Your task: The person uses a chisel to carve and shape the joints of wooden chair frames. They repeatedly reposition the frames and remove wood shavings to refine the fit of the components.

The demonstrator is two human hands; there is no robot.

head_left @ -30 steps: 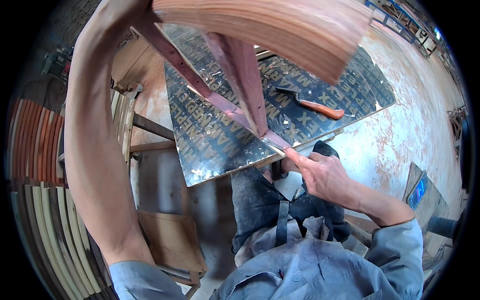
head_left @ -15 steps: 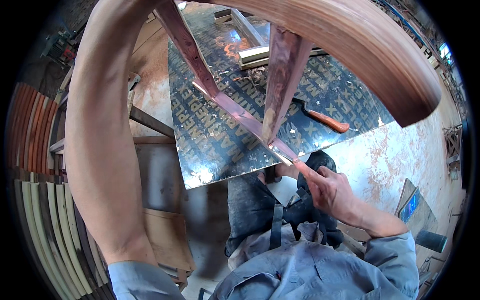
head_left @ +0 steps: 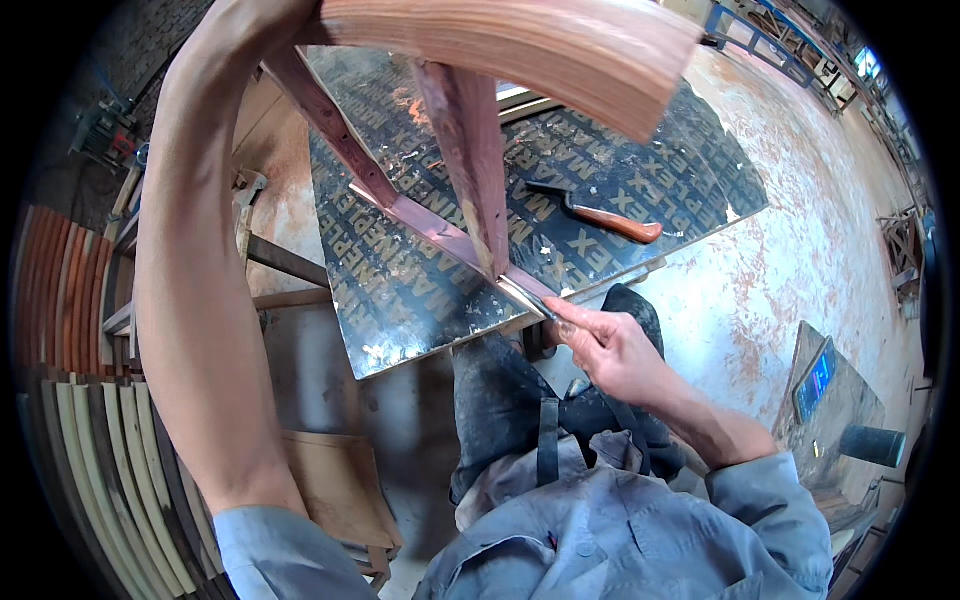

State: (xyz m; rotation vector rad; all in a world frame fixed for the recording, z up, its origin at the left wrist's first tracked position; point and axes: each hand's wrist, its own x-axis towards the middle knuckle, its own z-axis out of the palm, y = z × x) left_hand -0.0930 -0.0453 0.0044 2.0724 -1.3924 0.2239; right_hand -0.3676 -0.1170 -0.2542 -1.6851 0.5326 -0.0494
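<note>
A reddish-brown wooden frame (head_left: 460, 150) stands tilted over the black-faced board. It has a wide, curved top piece (head_left: 520, 45), two legs and a narrow rail (head_left: 425, 222) joining the legs low down. My left arm curves up the left side, and my left hand (head_left: 275, 18) is closed at the left end of the top piece, its fingers mostly hidden. At the rail's near end my right hand (head_left: 612, 348) is closed, with the index finger stretched along the end. What lies between its fingers is too small to tell.
On the black-faced board (head_left: 390, 320) lie a dark-bladed tool with a brown wooden handle (head_left: 620, 226), wood shavings and pale strips. Stacked wood strips (head_left: 110, 470) line the left. A phone (head_left: 815, 380) and a dark cylinder (head_left: 872, 446) rest on a plank at right.
The wooden frame has shifted left and tilted in view, with its top piece swung left. My right hand has stayed at the rail's near end, and the whole view has shifted somewhat.
</note>
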